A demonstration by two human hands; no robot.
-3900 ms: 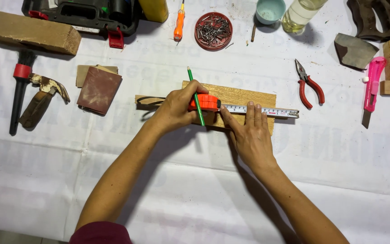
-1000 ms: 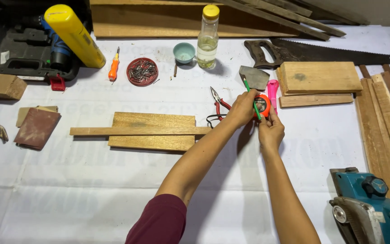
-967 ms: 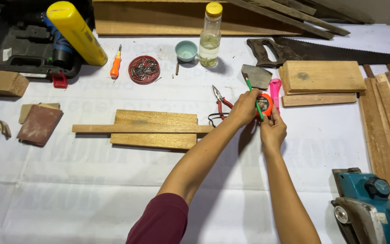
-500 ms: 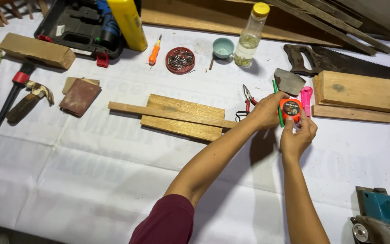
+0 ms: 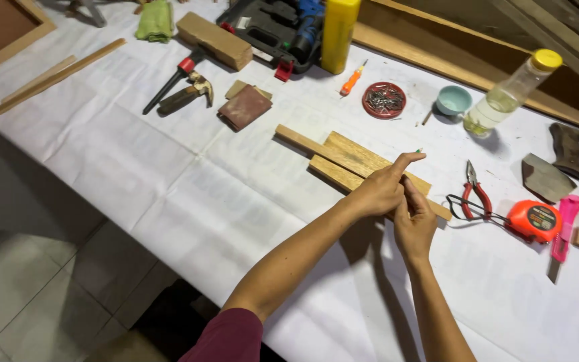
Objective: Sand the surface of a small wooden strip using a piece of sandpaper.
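1. Hammer with a dark handle and red collar [image 5: 177, 90] lies in the upper left of the frame on the white sheet-covered table [image 5: 135, 174], next to a brown sanding block [image 5: 245, 107]; neither is touched.
2. Wood comes next: a flat pale plank with a narrow strip laid along it [image 5: 343, 161] sits at centre. It looks stiff, light and rough-grained, unlikely to slip, and is best gripped across its long edges.
3. Just right of centre, the left hand [image 5: 378, 194] and right hand [image 5: 413, 224] meet over the right end of the wood. Left fingers are curled with the forefinger stretched out; right fingers are pressed together against the left hand.
4. A thin green pencil [image 5: 418, 151] shows only its tip beyond the left forefinger. It looks light, rigid and slim, easily pinched mid-shaft; which fingers pinch it I cannot tell.
5. At right, apart from both hands, lie red-handled pliers [image 5: 475, 194], an orange tape measure [image 5: 535, 220] and a pink utility knife [image 5: 562, 228].
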